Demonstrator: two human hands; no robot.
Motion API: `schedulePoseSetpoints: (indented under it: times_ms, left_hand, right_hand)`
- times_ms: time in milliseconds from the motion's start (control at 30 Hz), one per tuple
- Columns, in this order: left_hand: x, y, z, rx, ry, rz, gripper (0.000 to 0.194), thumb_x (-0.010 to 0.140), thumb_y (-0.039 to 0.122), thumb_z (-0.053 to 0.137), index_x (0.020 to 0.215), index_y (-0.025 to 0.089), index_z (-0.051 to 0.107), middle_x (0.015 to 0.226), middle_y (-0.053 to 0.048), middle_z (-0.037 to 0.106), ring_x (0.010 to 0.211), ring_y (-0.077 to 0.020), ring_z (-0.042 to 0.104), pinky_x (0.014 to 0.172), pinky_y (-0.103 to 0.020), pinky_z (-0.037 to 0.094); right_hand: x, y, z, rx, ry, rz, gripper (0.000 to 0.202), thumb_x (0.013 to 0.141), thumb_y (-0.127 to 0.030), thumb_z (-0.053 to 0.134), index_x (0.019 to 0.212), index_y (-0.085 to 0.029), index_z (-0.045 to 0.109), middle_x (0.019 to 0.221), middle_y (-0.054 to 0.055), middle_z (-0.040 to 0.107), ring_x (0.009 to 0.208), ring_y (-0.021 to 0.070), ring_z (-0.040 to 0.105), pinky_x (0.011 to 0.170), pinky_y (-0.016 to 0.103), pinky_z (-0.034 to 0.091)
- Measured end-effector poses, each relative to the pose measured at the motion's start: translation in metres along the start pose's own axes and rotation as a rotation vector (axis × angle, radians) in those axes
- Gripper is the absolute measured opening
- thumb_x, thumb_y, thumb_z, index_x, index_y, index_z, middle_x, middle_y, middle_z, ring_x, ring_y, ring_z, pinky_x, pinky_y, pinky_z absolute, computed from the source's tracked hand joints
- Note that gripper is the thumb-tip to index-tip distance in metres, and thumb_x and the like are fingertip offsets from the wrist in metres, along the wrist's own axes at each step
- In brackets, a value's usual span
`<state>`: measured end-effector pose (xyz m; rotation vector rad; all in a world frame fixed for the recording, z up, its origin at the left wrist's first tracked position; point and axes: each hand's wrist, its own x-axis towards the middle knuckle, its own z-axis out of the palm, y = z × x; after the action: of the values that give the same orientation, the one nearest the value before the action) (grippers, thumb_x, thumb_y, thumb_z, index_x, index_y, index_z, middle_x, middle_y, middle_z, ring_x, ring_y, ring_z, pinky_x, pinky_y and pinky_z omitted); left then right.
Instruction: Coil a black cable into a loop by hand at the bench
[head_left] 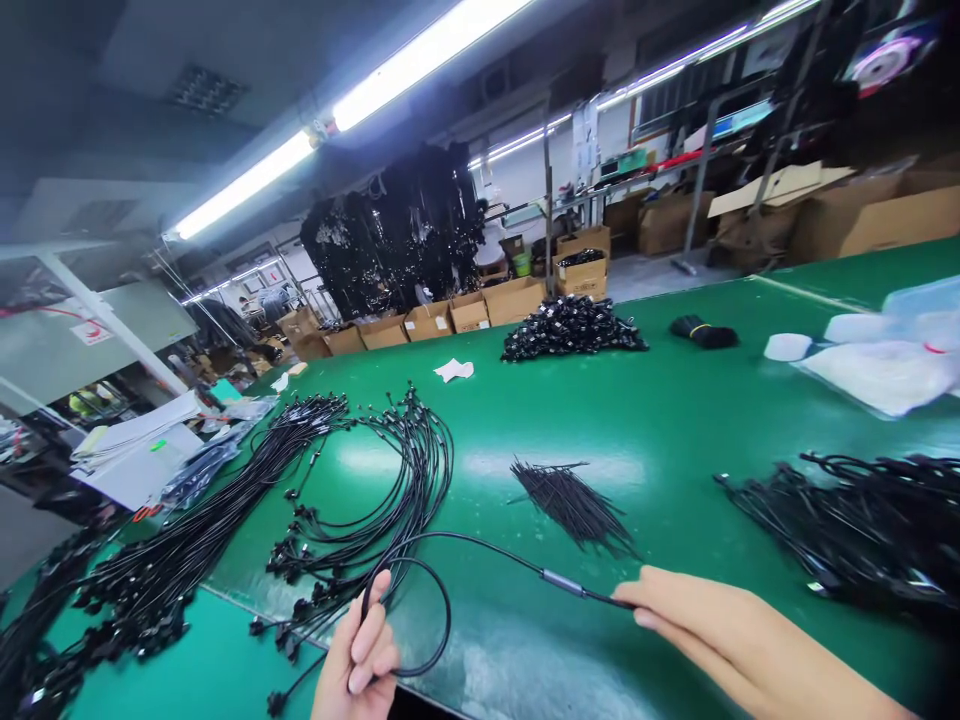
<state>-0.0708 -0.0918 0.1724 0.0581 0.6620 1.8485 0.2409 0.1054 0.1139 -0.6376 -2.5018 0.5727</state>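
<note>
My left hand (358, 660) has its grip closed on a loop of thin black cable with a grey inline ferrite (480, 545), low at the near edge of the green-topped bench (675, 420). My right hand (697, 620) pinches the same cable just past the ferrite, so it runs taut between both hands above the bench. Left of my hands lie curved bundles of matching black cables (360, 480). A small heap of black twist ties (574, 505) sits just beyond the cable, and a tangled black pile (862, 530) lies to the right.
</note>
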Motion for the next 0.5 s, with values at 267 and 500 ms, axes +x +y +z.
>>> schedulePoseSetpoints:
  times_ms: [267, 500]
  left_hand:
    - [0.0, 0.004, -0.013, 0.156, 0.095, 0.071, 0.027, 0.083, 0.003, 0.055, 0.107, 0.007, 0.067, 0.061, 0.005, 0.057, 0.045, 0.0013, 0.045, 0.052, -0.013, 0.045]
    - [0.002, -0.001, -0.011, 0.227, 0.06, 0.075, 0.039, 0.067, 0.024, 0.08, 0.103, 0.013, 0.071, 0.052, 0.008, 0.05, 0.041, 0.0004, 0.036, 0.038, -0.013, 0.031]
  right_hand:
    - [0.014, -0.006, 0.004, -0.044, 0.051, -0.098, 0.028, 0.093, -0.045, 0.049, 0.105, -0.033, 0.071, 0.1, 0.001, 0.074, 0.086, 0.0231, 0.072, 0.076, 0.033, 0.061]
    - [0.026, -0.028, -0.008, -0.211, 0.137, -0.234, 0.031, 0.098, -0.03, 0.039, 0.1, -0.023, 0.069, 0.092, 0.004, 0.075, 0.079, 0.0195, 0.072, 0.069, 0.028, 0.058]
